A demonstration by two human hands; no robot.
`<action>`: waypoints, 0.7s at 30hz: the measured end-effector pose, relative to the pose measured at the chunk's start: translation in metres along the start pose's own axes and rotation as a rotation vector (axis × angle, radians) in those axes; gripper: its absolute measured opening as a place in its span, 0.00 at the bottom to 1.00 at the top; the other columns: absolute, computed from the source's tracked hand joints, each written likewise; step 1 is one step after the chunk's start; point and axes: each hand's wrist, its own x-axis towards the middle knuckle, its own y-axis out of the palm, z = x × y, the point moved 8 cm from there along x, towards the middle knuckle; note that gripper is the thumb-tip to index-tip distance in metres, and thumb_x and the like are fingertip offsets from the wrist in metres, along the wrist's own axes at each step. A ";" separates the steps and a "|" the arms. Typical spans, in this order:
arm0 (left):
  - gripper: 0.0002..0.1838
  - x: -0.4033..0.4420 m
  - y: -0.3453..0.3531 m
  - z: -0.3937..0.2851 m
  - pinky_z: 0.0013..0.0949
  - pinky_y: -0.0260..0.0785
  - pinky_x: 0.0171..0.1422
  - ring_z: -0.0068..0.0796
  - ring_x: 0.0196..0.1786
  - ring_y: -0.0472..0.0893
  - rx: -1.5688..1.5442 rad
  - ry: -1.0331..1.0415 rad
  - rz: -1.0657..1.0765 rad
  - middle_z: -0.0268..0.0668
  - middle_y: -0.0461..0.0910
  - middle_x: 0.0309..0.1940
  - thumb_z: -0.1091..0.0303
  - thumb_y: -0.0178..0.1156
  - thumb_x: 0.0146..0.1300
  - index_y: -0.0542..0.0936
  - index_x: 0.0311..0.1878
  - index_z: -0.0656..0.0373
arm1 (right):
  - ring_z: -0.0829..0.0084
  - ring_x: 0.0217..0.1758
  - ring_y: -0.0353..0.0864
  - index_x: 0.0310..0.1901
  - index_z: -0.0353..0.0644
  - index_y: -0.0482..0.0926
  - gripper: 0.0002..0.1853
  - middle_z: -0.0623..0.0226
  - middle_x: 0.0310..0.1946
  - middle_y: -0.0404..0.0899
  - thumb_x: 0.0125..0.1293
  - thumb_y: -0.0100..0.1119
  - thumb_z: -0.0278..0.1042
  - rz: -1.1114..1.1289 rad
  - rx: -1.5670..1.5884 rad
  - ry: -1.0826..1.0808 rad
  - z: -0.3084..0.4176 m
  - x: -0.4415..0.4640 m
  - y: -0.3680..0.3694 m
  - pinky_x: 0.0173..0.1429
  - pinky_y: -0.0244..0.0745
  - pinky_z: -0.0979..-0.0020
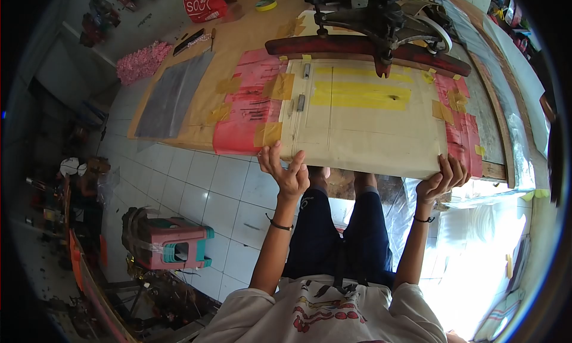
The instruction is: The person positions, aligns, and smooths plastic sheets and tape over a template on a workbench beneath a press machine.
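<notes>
My left hand (287, 171) rests at the front edge of the worktable, fingers spread, with its fingertips at the lower left corner of a beige sheet (369, 134). At the sheet's lower right corner is my right hand (444, 179), its fingers bent over the edge beside red tape (462, 128). Yellow strips (360, 95) and two small grey pieces lie on the sheet. Red material (247, 116) and brown tape (268, 134) flank its left side. Above the sheet's far part stands a dark metal machine (387, 30) with a long dark red bar (333, 47).
A grey sheet (173, 98), pink beaded material (142, 61), a dark phone-like object (189, 41), a yellow tape roll (266, 5) and a red bag (204, 2) lie on or near the table's left part. Pink and green stools (173, 241) stand on the tiled floor.
</notes>
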 end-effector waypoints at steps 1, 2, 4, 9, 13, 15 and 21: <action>0.20 0.000 0.000 0.000 0.66 0.35 0.79 0.63 0.80 0.47 0.001 -0.002 0.000 0.56 0.58 0.76 0.59 0.48 0.74 0.76 0.65 0.43 | 0.58 0.63 0.69 0.48 0.46 0.82 0.24 0.64 0.52 0.78 0.79 0.37 0.52 -0.001 -0.004 -0.006 0.001 0.001 -0.001 0.74 0.53 0.49; 0.19 -0.001 0.000 0.000 0.66 0.35 0.79 0.63 0.80 0.48 0.002 -0.005 -0.002 0.56 0.58 0.75 0.59 0.48 0.73 0.76 0.65 0.43 | 0.57 0.62 0.69 0.48 0.46 0.82 0.25 0.65 0.51 0.79 0.77 0.38 0.55 -0.002 -0.009 -0.012 0.003 0.003 -0.002 0.73 0.55 0.49; 0.19 -0.001 0.001 0.000 0.67 0.35 0.79 0.63 0.79 0.48 0.005 -0.010 -0.008 0.56 0.58 0.75 0.58 0.48 0.73 0.76 0.65 0.44 | 0.56 0.62 0.69 0.46 0.45 0.82 0.26 0.65 0.50 0.79 0.75 0.43 0.60 0.013 -0.018 -0.003 0.009 0.008 -0.004 0.72 0.56 0.50; 0.19 -0.003 0.003 0.001 0.67 0.36 0.79 0.64 0.79 0.49 0.010 -0.020 -0.043 0.56 0.59 0.75 0.57 0.48 0.73 0.77 0.62 0.44 | 0.56 0.62 0.69 0.45 0.44 0.81 0.23 0.64 0.50 0.81 0.70 0.57 0.60 0.095 0.003 0.096 0.006 0.013 -0.010 0.75 0.54 0.50; 0.19 -0.004 0.003 0.003 0.61 0.30 0.82 0.56 0.82 0.48 -0.052 -0.082 -0.093 0.50 0.62 0.75 0.57 0.51 0.71 0.81 0.61 0.35 | 0.56 0.60 0.71 0.43 0.44 0.80 0.18 0.64 0.49 0.82 0.70 0.61 0.53 0.107 0.040 0.099 0.009 0.017 -0.014 0.74 0.55 0.51; 0.18 -0.004 0.003 0.002 0.65 0.33 0.80 0.62 0.80 0.49 -0.003 -0.052 -0.048 0.54 0.61 0.75 0.57 0.49 0.72 0.79 0.61 0.41 | 0.56 0.60 0.72 0.43 0.45 0.80 0.17 0.64 0.48 0.82 0.69 0.61 0.51 0.110 0.035 0.089 0.008 0.015 -0.015 0.74 0.55 0.51; 0.18 -0.004 0.003 0.001 0.68 0.34 0.79 0.65 0.79 0.49 0.025 -0.034 -0.037 0.56 0.60 0.74 0.57 0.47 0.72 0.77 0.61 0.44 | 0.56 0.59 0.73 0.41 0.45 0.79 0.15 0.63 0.48 0.83 0.70 0.60 0.49 0.077 0.050 0.083 0.007 0.015 -0.014 0.73 0.57 0.51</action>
